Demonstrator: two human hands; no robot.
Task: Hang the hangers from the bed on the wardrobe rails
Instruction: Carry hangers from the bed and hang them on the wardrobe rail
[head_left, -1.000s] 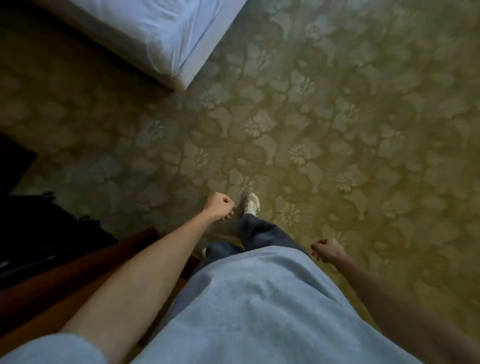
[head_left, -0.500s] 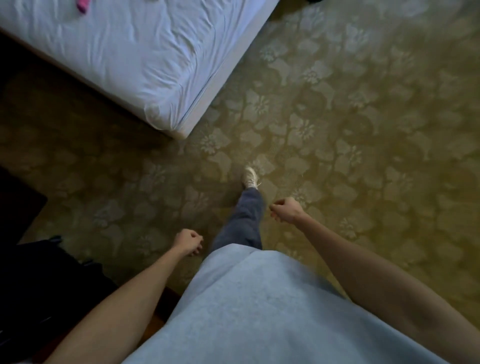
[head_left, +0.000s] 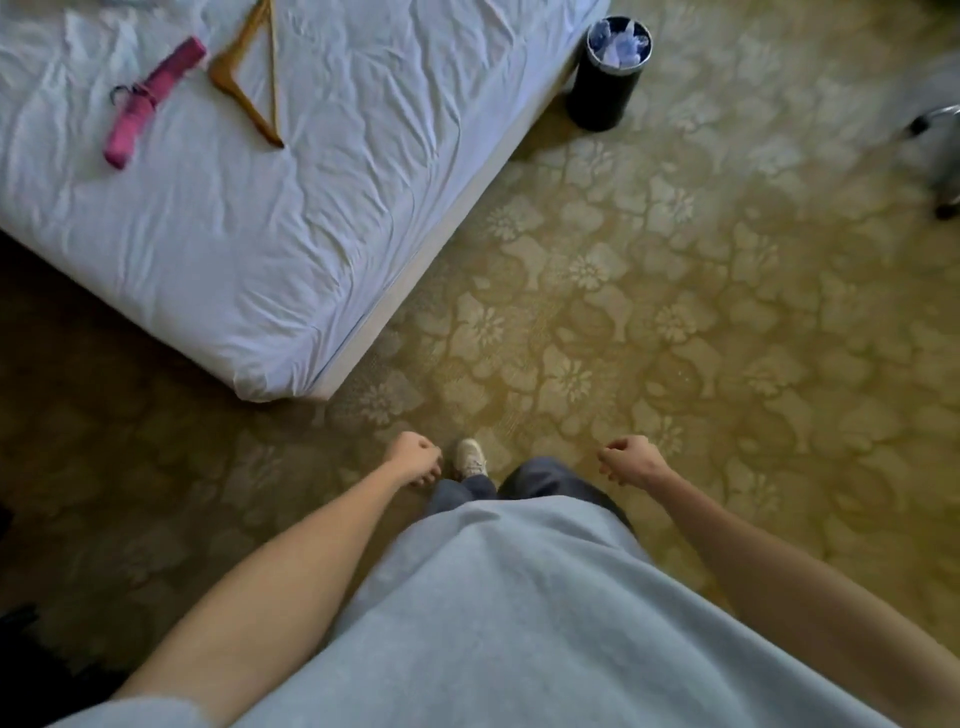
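A pink padded hanger (head_left: 150, 98) and a wooden hanger (head_left: 249, 83) lie side by side on the white bed (head_left: 270, 249) at the upper left. My left hand (head_left: 415, 460) hangs low in front of me, fingers curled with nothing in them. My right hand (head_left: 626, 460) is the same, a loose empty fist. Both hands are over the carpet, well short of the bed's near corner. No wardrobe rail is in view.
A black waste bin (head_left: 608, 78) with crumpled paper stands by the bed's right side. A chair base with castors (head_left: 940, 150) sits at the right edge. Patterned olive carpet (head_left: 675, 312) spreads ahead. Dark items (head_left: 21, 623) lie at the lower left.
The view has swung up and toward the bed, bringing both hangers and the bin into sight. My arms swing as I walk; the wooden furniture at lower left has left the view.
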